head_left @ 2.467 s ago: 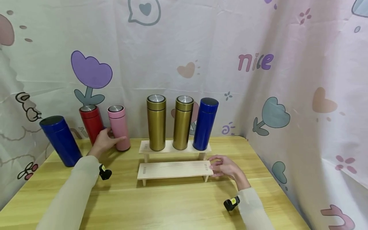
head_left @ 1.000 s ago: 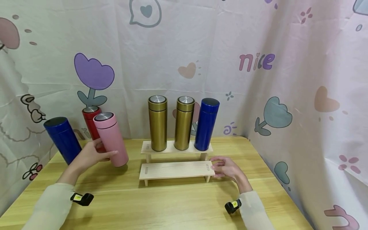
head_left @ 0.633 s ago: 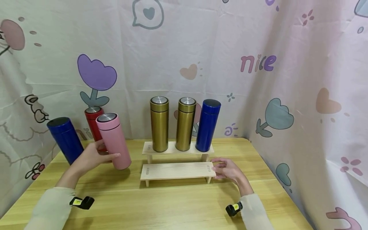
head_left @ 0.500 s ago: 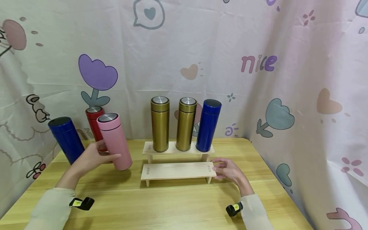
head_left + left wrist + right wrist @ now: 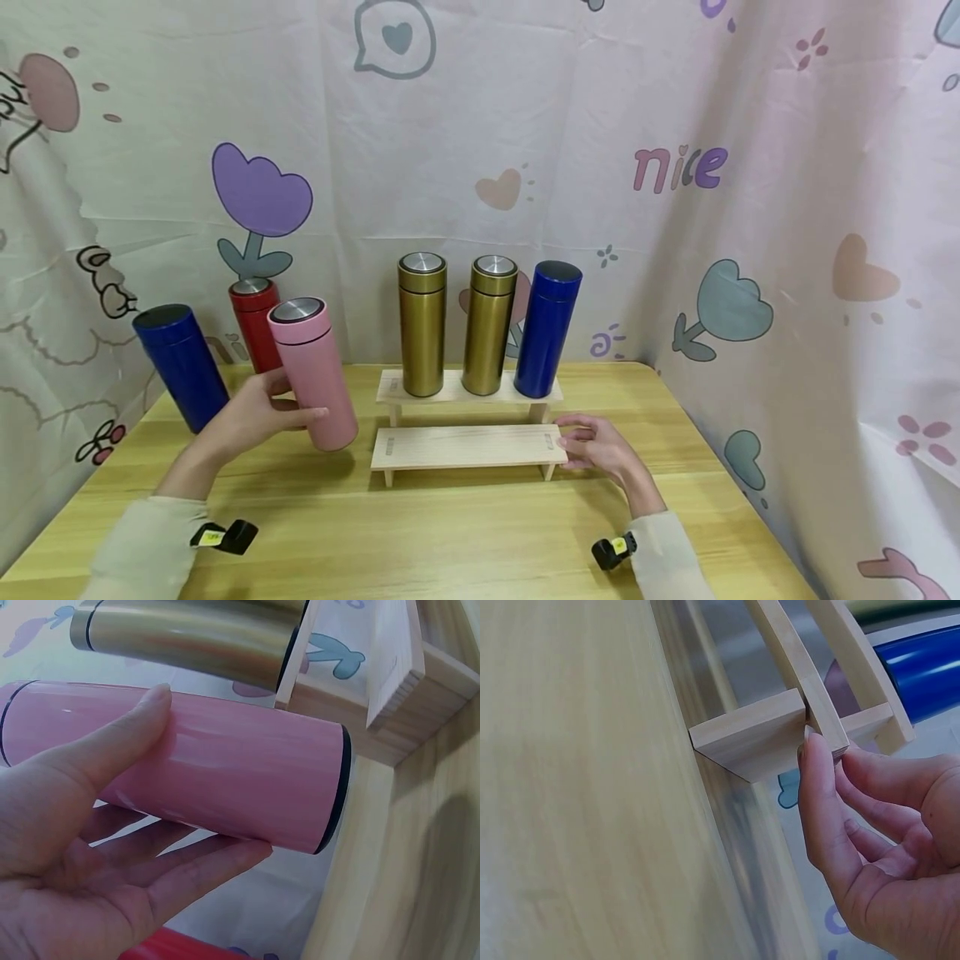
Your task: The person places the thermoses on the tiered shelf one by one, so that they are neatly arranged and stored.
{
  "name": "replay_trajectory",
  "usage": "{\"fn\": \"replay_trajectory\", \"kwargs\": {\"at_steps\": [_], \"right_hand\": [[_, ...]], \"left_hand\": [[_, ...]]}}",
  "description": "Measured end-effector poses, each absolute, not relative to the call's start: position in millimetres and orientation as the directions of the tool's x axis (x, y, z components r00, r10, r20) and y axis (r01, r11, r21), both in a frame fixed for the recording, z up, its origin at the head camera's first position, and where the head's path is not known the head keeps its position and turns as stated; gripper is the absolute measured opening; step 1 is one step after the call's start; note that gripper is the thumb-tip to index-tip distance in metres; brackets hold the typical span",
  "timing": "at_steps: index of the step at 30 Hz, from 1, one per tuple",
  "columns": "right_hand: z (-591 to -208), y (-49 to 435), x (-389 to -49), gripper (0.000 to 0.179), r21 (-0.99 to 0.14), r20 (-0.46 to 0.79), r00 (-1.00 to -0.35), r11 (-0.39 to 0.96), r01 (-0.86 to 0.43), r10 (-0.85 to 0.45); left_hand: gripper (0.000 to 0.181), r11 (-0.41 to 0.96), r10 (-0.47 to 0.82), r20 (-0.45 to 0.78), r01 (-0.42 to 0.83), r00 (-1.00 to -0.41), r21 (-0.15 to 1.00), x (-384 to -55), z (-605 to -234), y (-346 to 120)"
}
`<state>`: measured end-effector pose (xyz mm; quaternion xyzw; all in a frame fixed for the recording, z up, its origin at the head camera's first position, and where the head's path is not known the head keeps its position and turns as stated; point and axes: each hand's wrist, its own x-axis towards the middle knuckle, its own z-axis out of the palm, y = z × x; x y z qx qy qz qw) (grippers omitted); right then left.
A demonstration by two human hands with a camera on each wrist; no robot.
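Worktop (image 5: 420,533): yellowish wood-grain surface. Directly on it: stepped wooden shelf (image 5: 468,447), near centre; blue vacuum flask (image 5: 182,367), standing toward left side; red vacuum flask (image 5: 254,327) near rear edge, base hidden. Upper tier (image 5: 453,385) carries, left to right: gold flask (image 5: 422,333), second gold flask (image 5: 489,333), second blue flask (image 5: 548,329), all standing.

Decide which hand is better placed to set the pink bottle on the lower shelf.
The left hand, most likely: it grips the pink bottle just left of the lower shelf, while the right hand pinches that shelf's right end.
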<state>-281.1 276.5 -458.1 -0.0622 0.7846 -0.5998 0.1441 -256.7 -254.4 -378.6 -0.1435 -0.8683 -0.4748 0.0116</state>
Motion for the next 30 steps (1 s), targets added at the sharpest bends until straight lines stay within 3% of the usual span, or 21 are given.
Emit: {"fn": "replay_trajectory", "kwargs": {"at_steps": [30], "right_hand": [[-459,276,-280,0.052,-0.966,-0.148,-0.954,0.246,0.083,-0.26]], "left_hand": [[0.064,0.464,0.336,0.214,0.359,-0.917,0.81,-256,-374,-211]]}}
